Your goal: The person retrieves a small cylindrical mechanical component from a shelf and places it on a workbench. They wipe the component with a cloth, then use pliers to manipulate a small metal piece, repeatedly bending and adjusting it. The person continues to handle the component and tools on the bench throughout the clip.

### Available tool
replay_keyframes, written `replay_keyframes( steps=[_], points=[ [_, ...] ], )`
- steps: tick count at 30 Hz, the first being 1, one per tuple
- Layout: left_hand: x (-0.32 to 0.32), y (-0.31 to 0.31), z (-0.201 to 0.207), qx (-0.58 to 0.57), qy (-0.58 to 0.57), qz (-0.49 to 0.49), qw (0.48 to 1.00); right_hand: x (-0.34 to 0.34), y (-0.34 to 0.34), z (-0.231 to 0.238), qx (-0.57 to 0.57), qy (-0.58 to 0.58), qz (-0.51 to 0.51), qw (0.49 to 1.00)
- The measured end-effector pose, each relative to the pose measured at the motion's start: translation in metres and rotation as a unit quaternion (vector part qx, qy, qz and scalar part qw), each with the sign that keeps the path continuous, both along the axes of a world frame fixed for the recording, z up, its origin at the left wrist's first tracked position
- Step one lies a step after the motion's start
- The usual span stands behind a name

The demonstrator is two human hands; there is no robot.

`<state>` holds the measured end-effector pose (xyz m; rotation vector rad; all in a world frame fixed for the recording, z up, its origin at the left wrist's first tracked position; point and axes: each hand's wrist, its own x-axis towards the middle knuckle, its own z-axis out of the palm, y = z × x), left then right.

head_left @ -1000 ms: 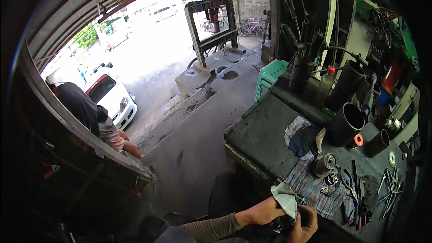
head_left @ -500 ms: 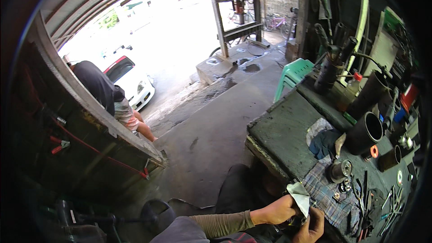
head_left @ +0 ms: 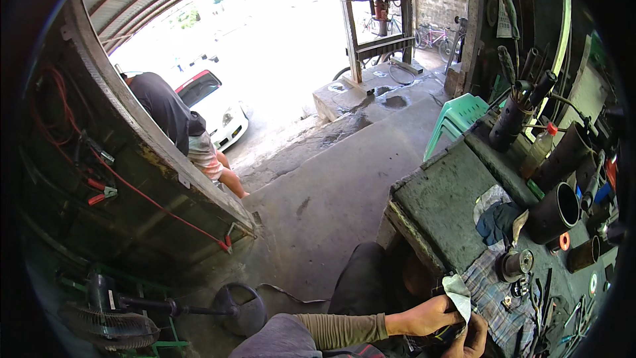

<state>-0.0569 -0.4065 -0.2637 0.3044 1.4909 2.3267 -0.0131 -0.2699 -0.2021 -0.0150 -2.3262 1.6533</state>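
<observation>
Pale sheet (head_left: 458, 294) by the workbench (head_left: 444, 189)

Your left hand (head_left: 429, 317) clamps its fingers on it, left of the plaid cloth (head_left: 489, 283). Your right hand (head_left: 470, 341) curls its fingers just beside; whether they grip cannot be told.

No wording or number can be read. The hanging sheet (head_left: 504, 1) on the dark wall at the upper right carries small printed marks, too small and blurred to make out. A little pale patch, perhaps a label, stands on the dark body of the fan (head_left: 101, 294) at the lower left. Fine markings on the pale disc (head_left: 593, 284) on the bench (head_left: 445, 189) are likewise too small to tell.
</observation>
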Motion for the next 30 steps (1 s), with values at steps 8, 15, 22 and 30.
replay_keyframes(
  steps=[8, 15, 22, 30],
  points=[
    [-0.004, -0.006, -0.003, -0.03, 0.063, 0.073, 0.995, -0.001, 0.006, 0.001, 0.023, 0.02, 0.005, 1.0],
    [-0.003, -0.011, -0.003, -0.015, 0.013, 0.044, 0.999, -0.003, 0.017, 0.003, 0.063, 0.049, 0.076, 0.994],
    [-0.007, -0.005, -0.008, 0.01, -0.037, 0.0, 0.999, -0.005, 0.018, 0.003, 0.092, 0.026, 0.082, 0.992],
    [-0.012, -0.004, -0.018, 0.044, -0.066, -0.039, 0.996, -0.001, 0.018, -0.007, 0.122, 0.101, 0.007, 0.987]
  ],
)
